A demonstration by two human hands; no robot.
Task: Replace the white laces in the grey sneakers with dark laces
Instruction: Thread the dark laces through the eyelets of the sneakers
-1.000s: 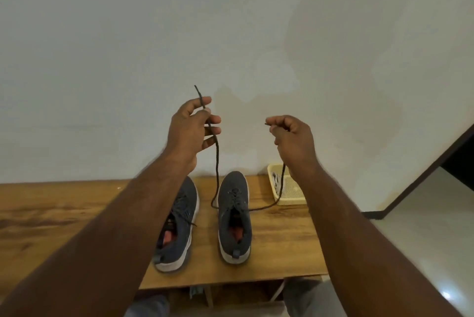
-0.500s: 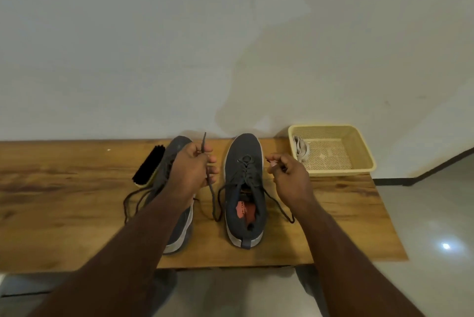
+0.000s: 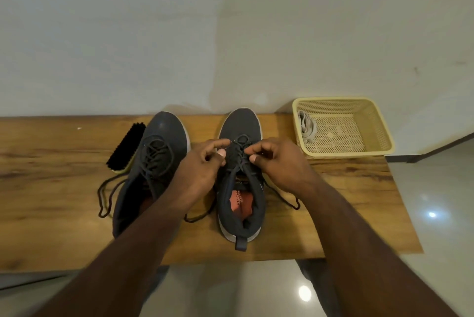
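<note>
The sneakers (image 3: 189,170) both carry dark laces (image 3: 154,155), white laces (image 3: 305,126) binned beyond the right hand (image 3: 279,162); both hands, left (image 3: 202,165) too, pinch the right shoe's lace, apparently snugging it.

Wooden tabletop (image 3: 333,201), set against a pale wall.
Right grey sneaker (image 3: 241,126), toe to the wall, threaded with a dark lace (image 3: 241,140); loose ends trail on the wood at both sides.
Left hand (image 3: 202,170) just left of its lacing, right hand (image 3: 279,165) just right, fingers (image 3: 252,148) curled at the crossings; exact hold unclear.
Left grey sneaker (image 3: 159,137), left of the first, dark-laced.
Black brush (image 3: 125,146), touching that sneaker's far left side.
Cream basket (image 3: 379,121), right of the sneakers, holding white laces (image 3: 305,126).
</note>
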